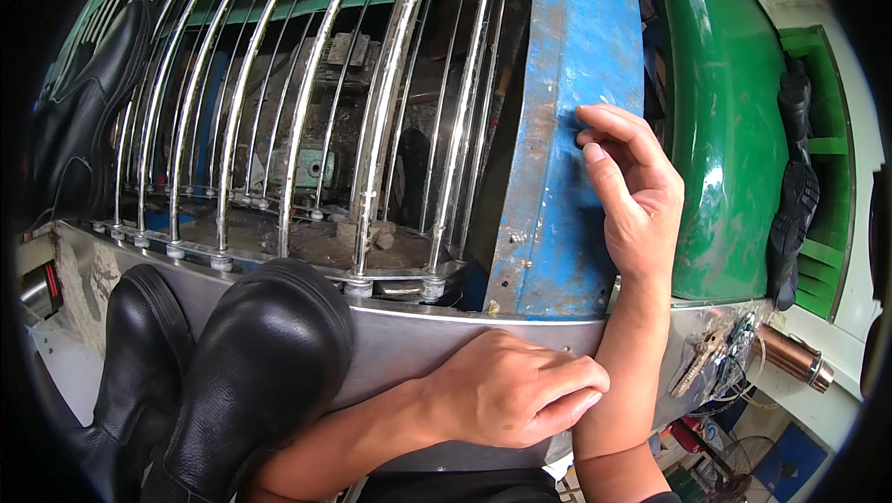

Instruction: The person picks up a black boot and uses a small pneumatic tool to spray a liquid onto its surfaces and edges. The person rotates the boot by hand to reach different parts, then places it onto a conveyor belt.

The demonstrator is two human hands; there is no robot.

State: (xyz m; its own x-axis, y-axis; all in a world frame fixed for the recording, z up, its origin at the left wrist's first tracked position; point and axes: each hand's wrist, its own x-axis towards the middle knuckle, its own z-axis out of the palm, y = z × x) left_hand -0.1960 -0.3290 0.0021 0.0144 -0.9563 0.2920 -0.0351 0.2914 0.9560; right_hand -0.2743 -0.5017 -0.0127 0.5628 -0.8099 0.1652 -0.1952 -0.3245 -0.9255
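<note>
My right hand (632, 187) is raised with its fingertips curled against the edge of a worn blue metal post (567, 131) of a machine; it holds nothing. My left hand (516, 391) rests in a loose fist, empty, on the machine's grey steel ledge (400, 340), its knuckles against my right forearm. A black leather boot (251, 354) stands upright next to my left forearm, leaning on the ledge. A second black boot (139, 354) stands just left of it.
A guard of curved shiny steel bars (307, 104) covers the machine's inside. A glossy green housing (725, 122) stands right of the post, with black boots (794, 187) on a green rack beyond. More black boots (93, 104) hang at far left. Keys (701, 359) hang near a copper cylinder (790, 359).
</note>
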